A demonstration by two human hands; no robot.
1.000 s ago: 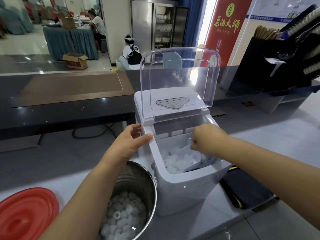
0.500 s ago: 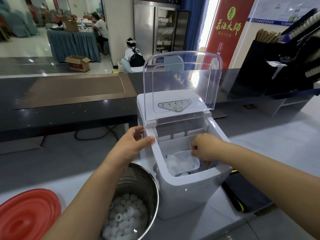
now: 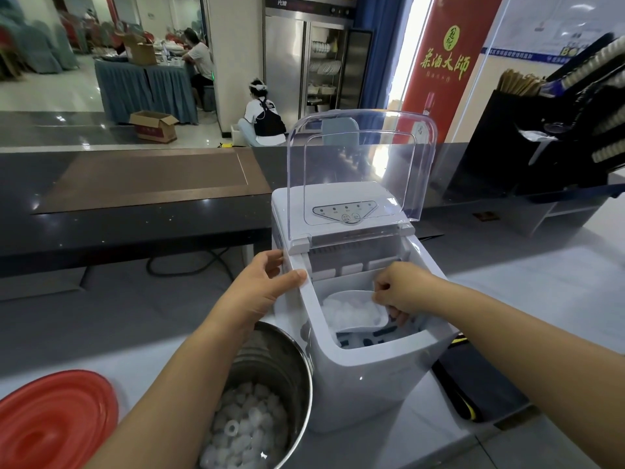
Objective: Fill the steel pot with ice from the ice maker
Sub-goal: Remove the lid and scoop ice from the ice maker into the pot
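The white ice maker stands in the middle of the counter with its clear lid raised upright. My left hand grips the machine's upper left rim. Inside the bin, my right hand holds a white plastic scoop heaped with ice, lifted above the basket. The steel pot sits just left of the machine at the near edge. It holds a layer of ring-shaped ice cubes; my left forearm crosses over its left side.
A red round lid lies at the bottom left on the white counter. A black pad with yellow trim lies right of the machine. A raised dark bar top runs behind, a black cable below it. Black racks stand at the far right.
My right hand has raised the scoop out of the ice, now full and level. The left hand stayed on the rim. The view shifted slightly downward.
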